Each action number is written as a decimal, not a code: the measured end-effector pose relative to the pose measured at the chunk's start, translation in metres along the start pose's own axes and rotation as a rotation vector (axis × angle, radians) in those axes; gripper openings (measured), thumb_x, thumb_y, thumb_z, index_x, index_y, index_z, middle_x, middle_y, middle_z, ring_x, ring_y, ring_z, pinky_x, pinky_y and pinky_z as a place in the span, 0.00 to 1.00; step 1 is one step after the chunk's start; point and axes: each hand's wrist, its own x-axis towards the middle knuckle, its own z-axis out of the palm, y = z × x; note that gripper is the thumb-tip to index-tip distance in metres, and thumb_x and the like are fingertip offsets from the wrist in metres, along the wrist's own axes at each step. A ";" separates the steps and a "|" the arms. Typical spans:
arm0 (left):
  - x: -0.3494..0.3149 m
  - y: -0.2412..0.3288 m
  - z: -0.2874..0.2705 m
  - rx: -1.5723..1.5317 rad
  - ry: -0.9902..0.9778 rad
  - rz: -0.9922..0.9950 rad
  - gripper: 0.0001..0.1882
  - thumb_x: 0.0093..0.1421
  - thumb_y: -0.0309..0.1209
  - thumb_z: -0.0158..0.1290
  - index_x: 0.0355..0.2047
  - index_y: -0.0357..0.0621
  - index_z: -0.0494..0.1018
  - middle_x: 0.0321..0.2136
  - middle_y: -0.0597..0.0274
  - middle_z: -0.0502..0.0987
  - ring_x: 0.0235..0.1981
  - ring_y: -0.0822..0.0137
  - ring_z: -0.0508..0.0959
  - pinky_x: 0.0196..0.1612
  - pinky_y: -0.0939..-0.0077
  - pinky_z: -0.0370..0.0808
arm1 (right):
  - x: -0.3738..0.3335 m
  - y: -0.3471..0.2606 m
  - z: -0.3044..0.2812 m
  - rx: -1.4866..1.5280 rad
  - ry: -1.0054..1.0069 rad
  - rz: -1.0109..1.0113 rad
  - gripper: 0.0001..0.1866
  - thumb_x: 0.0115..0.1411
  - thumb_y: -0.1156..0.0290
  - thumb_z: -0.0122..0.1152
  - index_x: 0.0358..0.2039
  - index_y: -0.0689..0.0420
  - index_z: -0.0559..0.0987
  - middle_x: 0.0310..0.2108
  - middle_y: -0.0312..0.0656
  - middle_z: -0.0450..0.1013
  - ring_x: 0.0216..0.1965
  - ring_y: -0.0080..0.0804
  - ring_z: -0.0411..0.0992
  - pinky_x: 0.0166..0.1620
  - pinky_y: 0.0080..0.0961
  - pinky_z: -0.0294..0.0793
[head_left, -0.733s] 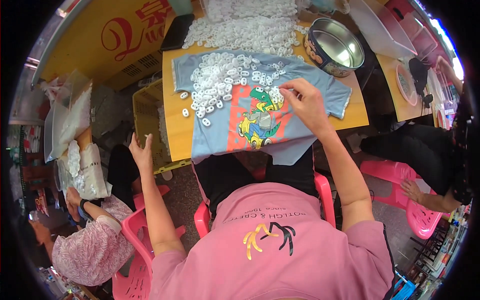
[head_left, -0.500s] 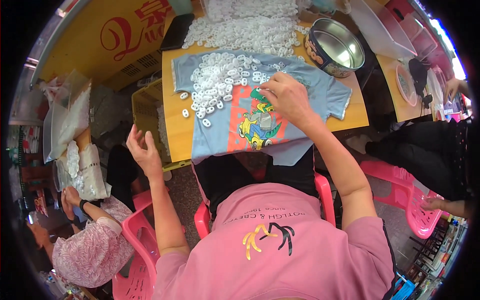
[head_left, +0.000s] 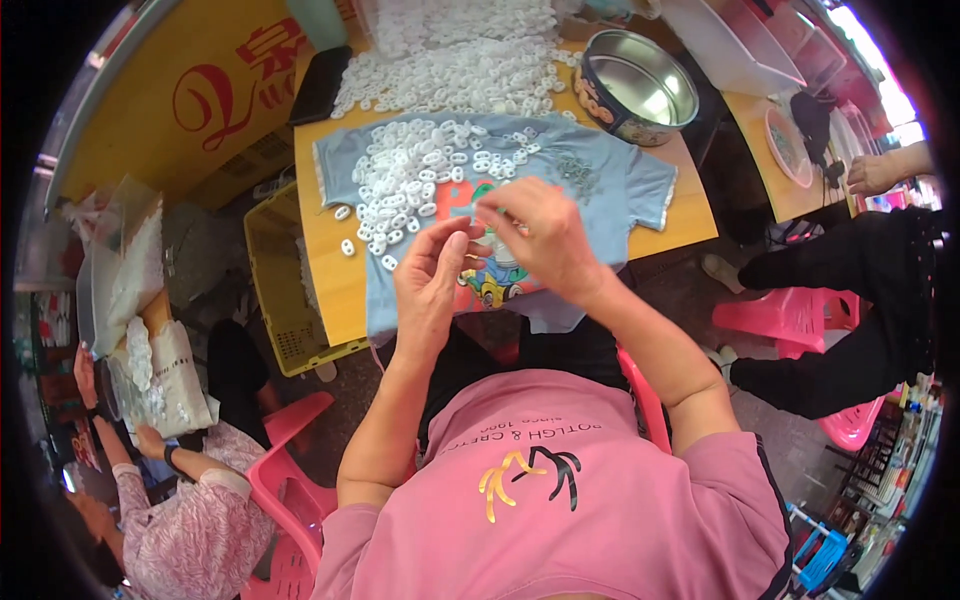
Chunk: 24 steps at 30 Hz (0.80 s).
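A light blue T-shirt [head_left: 600,215] with a cartoon dinosaur print lies spread over the wooden table. On its left half sits a heap of small white oval plastic pieces, each with two holes [head_left: 400,165]. More of these pieces lie in a loose group near its middle, beside a patch of tiny greyish parts [head_left: 575,175]. My left hand [head_left: 430,285] hovers above the print with fingers curled toward the thumb. Close against it, my right hand [head_left: 545,235] pinches thumb and forefinger together. Whatever small thing is between the fingertips cannot be made out.
A bigger white pile [head_left: 450,75] covers the table's back, between a dark phone-like slab [head_left: 322,85] and a round metal tin [head_left: 640,85]. A yellow crate [head_left: 280,290] stands left below the table. People sit or stand at both sides, near pink plastic chairs [head_left: 290,485].
My left hand has come up from beside the table to meet my right hand over the shirt. My right hand has drawn back toward me. The whole view has shifted slightly.
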 end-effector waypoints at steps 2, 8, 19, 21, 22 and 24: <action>0.003 -0.011 0.007 -0.152 0.008 -0.048 0.13 0.67 0.30 0.50 0.48 0.33 0.71 0.40 0.59 0.78 0.38 0.73 0.78 0.41 0.78 0.76 | -0.008 -0.006 0.000 0.020 0.041 -0.014 0.07 0.51 0.78 0.66 0.33 0.60 0.80 0.30 0.43 0.76 0.30 0.38 0.75 0.33 0.30 0.73; 0.007 -0.016 0.015 -0.249 0.014 -0.059 0.11 0.66 0.29 0.51 0.44 0.34 0.73 0.38 0.59 0.78 0.36 0.73 0.78 0.41 0.76 0.78 | -0.026 -0.004 -0.006 0.068 0.069 -0.036 0.09 0.51 0.82 0.65 0.35 0.63 0.79 0.34 0.44 0.75 0.35 0.38 0.75 0.37 0.30 0.75; 0.009 -0.017 0.012 -0.174 0.003 -0.108 0.08 0.64 0.27 0.54 0.40 0.35 0.73 0.35 0.55 0.79 0.31 0.69 0.80 0.37 0.76 0.77 | -0.040 0.037 -0.073 -0.080 -0.033 0.287 0.06 0.54 0.79 0.63 0.34 0.61 0.79 0.31 0.44 0.75 0.32 0.39 0.75 0.36 0.30 0.74; 0.010 -0.016 0.010 -0.152 0.006 -0.120 0.08 0.64 0.28 0.54 0.40 0.35 0.73 0.35 0.55 0.79 0.31 0.69 0.80 0.37 0.76 0.77 | -0.042 0.051 -0.092 -0.185 -0.102 0.277 0.06 0.54 0.77 0.63 0.33 0.60 0.79 0.30 0.44 0.74 0.31 0.40 0.74 0.35 0.30 0.73; 0.011 -0.016 0.010 -0.131 0.009 -0.131 0.08 0.64 0.28 0.54 0.40 0.35 0.73 0.35 0.55 0.79 0.31 0.69 0.80 0.37 0.76 0.77 | -0.043 0.057 -0.099 -0.290 -0.169 0.264 0.05 0.55 0.75 0.62 0.33 0.60 0.79 0.29 0.44 0.73 0.30 0.41 0.74 0.34 0.31 0.73; 0.012 -0.016 0.010 -0.127 0.012 -0.136 0.08 0.64 0.28 0.54 0.40 0.35 0.73 0.35 0.55 0.79 0.31 0.69 0.80 0.37 0.76 0.77 | -0.046 0.063 -0.108 -0.294 -0.224 0.228 0.05 0.55 0.74 0.62 0.33 0.59 0.79 0.29 0.43 0.73 0.30 0.41 0.74 0.34 0.31 0.72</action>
